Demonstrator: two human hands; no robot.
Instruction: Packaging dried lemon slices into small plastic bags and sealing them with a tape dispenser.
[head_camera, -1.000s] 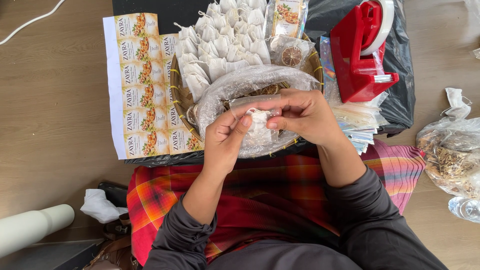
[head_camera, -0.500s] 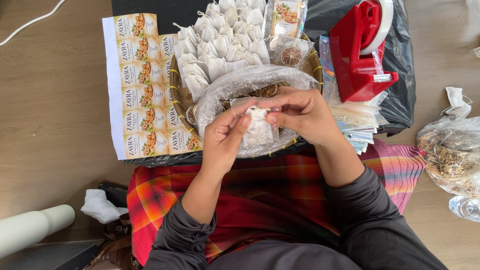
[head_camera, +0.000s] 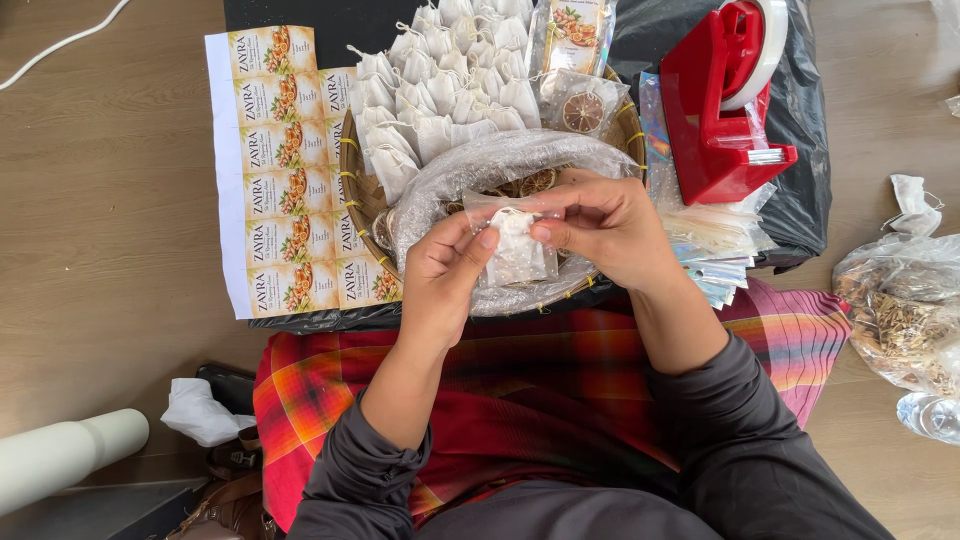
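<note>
My left hand (head_camera: 448, 275) and my right hand (head_camera: 600, 222) together hold a small clear plastic pouch (head_camera: 520, 255) with a white tea bag inside it. Both pinch it near its top, just above my lap. Right behind the hands a woven basket (head_camera: 362, 195) holds a clear bag of dried fruit slices (head_camera: 500, 165) and several white tea bags (head_camera: 440, 80). A sheet of printed labels (head_camera: 275, 170) lies to the left of the basket.
A red tape dispenser (head_camera: 722, 105) stands on black plastic at the right, with a stack of shiny pouches (head_camera: 715, 255) below it. A clear bag of dried herbs (head_camera: 900, 310) lies far right. A white roll (head_camera: 65, 455) and crumpled tissue (head_camera: 200, 415) are lower left.
The hands have barely moved. The fingers have shifted slightly on the pouch, which hangs a little lower between them.
</note>
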